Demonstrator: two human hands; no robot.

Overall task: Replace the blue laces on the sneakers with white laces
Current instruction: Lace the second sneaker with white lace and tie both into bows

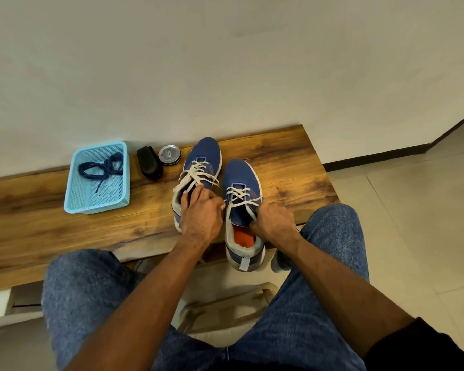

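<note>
Two blue sneakers stand side by side on the wooden bench (292,167), toes pointing away from me, both threaded with white laces. My left hand (201,212) lies over the opening of the left sneaker (204,153), fingers curled at its collar and lace ends. The fingers of my right hand (275,220) pinch the white lace (240,195) at the tongue of the right sneaker (240,172), whose heel hangs over the bench's near edge. The blue laces (102,167) lie bunched in a light blue basket (73,194) to the left.
A black brush-like object (149,163) and a round silver tin (169,155) sit between the basket and the left sneaker. The wall runs right behind the bench. My knees in jeans flank a stool frame (225,306) below. Tiled floor lies to the right.
</note>
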